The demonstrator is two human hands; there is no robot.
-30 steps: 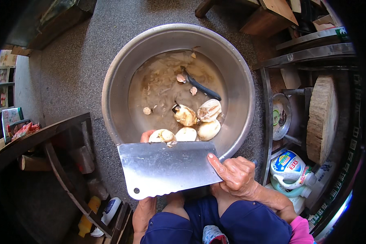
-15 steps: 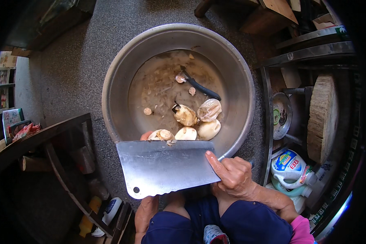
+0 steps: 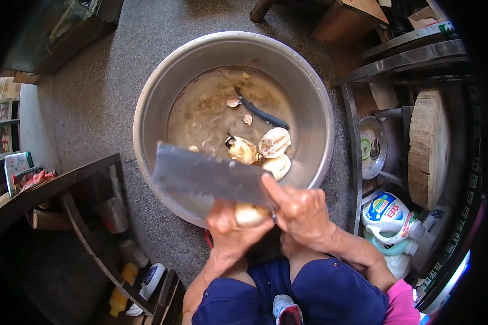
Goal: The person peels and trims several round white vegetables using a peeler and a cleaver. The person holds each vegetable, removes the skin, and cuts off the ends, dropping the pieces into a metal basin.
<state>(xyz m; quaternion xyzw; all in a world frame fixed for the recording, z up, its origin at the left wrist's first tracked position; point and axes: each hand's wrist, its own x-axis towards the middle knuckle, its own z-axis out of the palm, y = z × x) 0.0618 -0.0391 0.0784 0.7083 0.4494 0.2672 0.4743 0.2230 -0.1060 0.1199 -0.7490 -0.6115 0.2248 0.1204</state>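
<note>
My right hand (image 3: 305, 216) is closed on the handle of a broad cleaver (image 3: 209, 173), its index finger along the blade. The blade extends leftward over the near part of a big metal basin (image 3: 312, 111). My left hand (image 3: 226, 230) grips a pale, rounded piece of lotus root (image 3: 249, 215) beneath the blade, close to my right hand. Whether the edge touches it cannot be told. Murky water in the basin holds a dark-ended root piece (image 3: 242, 150), other pale pieces (image 3: 275, 142), a long dark stalk (image 3: 263, 112) and small scraps (image 3: 248, 119).
The basin stands on a speckled floor (image 3: 114, 97) in front of my knees. To the right, a metal-framed rack holds a round wooden chopping block (image 3: 429, 149), a metal dish (image 3: 373, 147) and a detergent jug (image 3: 387, 215). A dark wooden shelf (image 3: 81, 227) with bottles is at left.
My left hand has come out from behind the cleaver, bringing the root piece nearer my body. The cleaver has shifted up and left and tilted. My right hand has moved slightly upward.
</note>
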